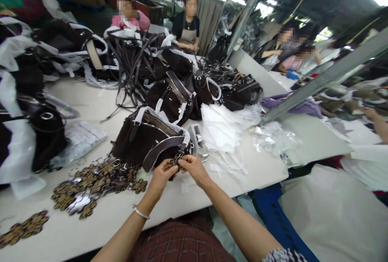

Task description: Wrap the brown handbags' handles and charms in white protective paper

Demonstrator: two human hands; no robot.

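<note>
A dark brown handbag (pixel 133 140) with handles partly wrapped in white material stands on the table in front of me. At its right front corner, my left hand (pixel 165 172) and my right hand (pixel 193 167) meet, fingers pinched on a small patterned bag charm (pixel 176 159). The charm sits beside the bag's handle fitting; I cannot tell whether it is fastened there. A loose brown strap (pixel 162 148) curves across the bag's front, just above my left hand. Left of the bag lies a heap of flower-shaped patterned charms (pixel 91 185) with metal rings.
More brown handbags (pixel 169 96) and dark straps (pixel 130 60) are piled behind. A tape dispenser (pixel 198 138) and white sheets (pixel 221 128) lie at the right. A slanted metal post (pixel 321 78) rises beyond them. Co-workers (pixel 188 23) sit across the table.
</note>
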